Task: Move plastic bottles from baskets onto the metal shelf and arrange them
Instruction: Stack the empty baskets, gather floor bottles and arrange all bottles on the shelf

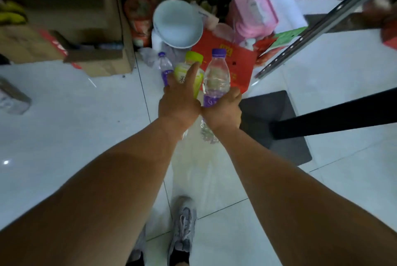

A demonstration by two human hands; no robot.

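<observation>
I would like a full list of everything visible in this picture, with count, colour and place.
large clear bottle: one, purple cap, in right hand
small clear bottle: one, purple cap, beyond left hand
green bottle: one, yellow-green, in left hand
bowl: one, white, on clutter behind
cardboard boxes: several, brown, floor left
pink packs: several, pink, behind right
shelf post: one, grey metal, right
mat: one, dark, floor right
shoes: two, grey, bottom
left hand: one, holds green bottle
right hand: one, grips large clear bottle
</observation>
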